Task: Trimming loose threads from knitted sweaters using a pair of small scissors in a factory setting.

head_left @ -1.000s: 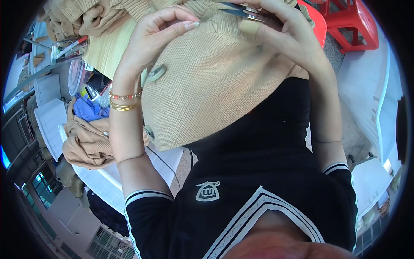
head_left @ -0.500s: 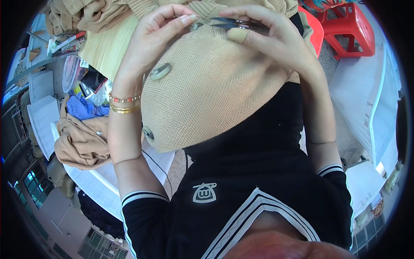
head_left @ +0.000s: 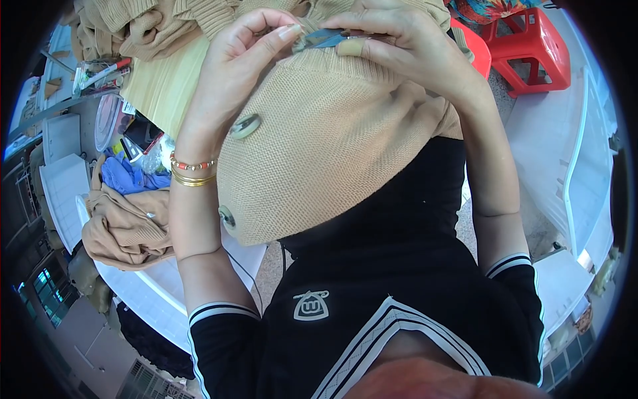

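Observation:
A tan knitted cardigan (head_left: pixel 319 146) is draped over my lap, its ribbed edge turned up toward my hands. Along its left side sit two pale green buttons, an upper one (head_left: pixel 244 126) and a lower one (head_left: pixel 226 216). My left hand (head_left: pixel 256 50) pinches the cardigan's edge between thumb and fingertips; a small greenish bit there is too hidden to name. My right hand (head_left: pixel 405 43), a tan band around its thumb, grips dark-bladed thread snips (head_left: pixel 329 38). Their blades point left and lie close to my left fingertips, against the knit.
More tan knitwear (head_left: pixel 153 26) is heaped at the far side, over a pale yellow board (head_left: pixel 163 83). On the left, another folded tan garment (head_left: pixel 126 226) lies by a blue cloth (head_left: pixel 129 173) and small clutter. A red plastic stool (head_left: pixel 531 56) stands at the far right.
The snips have moved left and their blades, apart before, now look closer together at my left fingertips. The cardigan has shifted slightly downward.

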`<state>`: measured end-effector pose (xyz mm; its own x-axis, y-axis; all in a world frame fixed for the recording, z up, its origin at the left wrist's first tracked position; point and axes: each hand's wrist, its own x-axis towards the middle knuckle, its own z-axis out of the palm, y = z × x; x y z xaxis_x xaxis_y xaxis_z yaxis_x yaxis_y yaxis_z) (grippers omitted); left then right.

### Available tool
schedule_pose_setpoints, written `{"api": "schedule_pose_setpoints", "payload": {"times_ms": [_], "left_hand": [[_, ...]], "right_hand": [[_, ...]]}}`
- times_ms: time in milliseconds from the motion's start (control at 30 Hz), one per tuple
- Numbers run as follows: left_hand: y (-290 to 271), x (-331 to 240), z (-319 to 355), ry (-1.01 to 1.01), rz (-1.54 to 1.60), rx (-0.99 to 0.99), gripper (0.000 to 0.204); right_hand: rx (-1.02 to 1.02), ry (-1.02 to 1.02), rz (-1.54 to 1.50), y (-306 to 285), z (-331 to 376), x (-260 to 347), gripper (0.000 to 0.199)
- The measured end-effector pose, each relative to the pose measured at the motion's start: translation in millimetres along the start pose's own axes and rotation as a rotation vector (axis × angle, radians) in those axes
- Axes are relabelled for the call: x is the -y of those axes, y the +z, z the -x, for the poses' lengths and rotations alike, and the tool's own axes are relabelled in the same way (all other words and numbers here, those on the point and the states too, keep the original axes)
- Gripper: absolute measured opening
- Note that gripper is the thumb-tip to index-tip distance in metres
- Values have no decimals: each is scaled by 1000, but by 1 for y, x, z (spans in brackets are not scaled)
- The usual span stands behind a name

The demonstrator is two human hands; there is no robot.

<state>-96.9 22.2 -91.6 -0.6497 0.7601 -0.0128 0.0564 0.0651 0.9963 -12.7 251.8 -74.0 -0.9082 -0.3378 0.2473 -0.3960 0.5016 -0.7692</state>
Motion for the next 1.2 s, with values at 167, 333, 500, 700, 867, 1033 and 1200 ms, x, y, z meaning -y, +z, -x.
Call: {"api": "schedule_pose_setpoints", "payload": {"times_ms": [167, 333, 500, 700, 867, 1033, 1200], "left_hand": [[-2, -1, 0, 8, -53, 27, 19], [-5, 3, 2, -30, -107, 1, 19], [-5, 7, 2, -31, -97, -7, 19], [-4, 2, 2, -38, -97, -28, 18], [-7, 4, 3, -45, 112, -91, 18], [-8, -4, 9, 23, 298, -119, 20], [-5, -11, 14, -65, 173, -291, 29]], "right_hand": [[-57, -115, 136, -1, -3, 7, 30], [-64, -146, 285, 4, -4, 2, 30], [-40, -172, 287, 1, -4, 8, 29], [-286, -627, 274, 16, -7, -27, 28], [-336, -363, 62, 19, 4, -8, 22], [-274, 244, -231, 40, 28, -22, 34], [-114, 319, -400, 27, 32, -21, 25]]}}
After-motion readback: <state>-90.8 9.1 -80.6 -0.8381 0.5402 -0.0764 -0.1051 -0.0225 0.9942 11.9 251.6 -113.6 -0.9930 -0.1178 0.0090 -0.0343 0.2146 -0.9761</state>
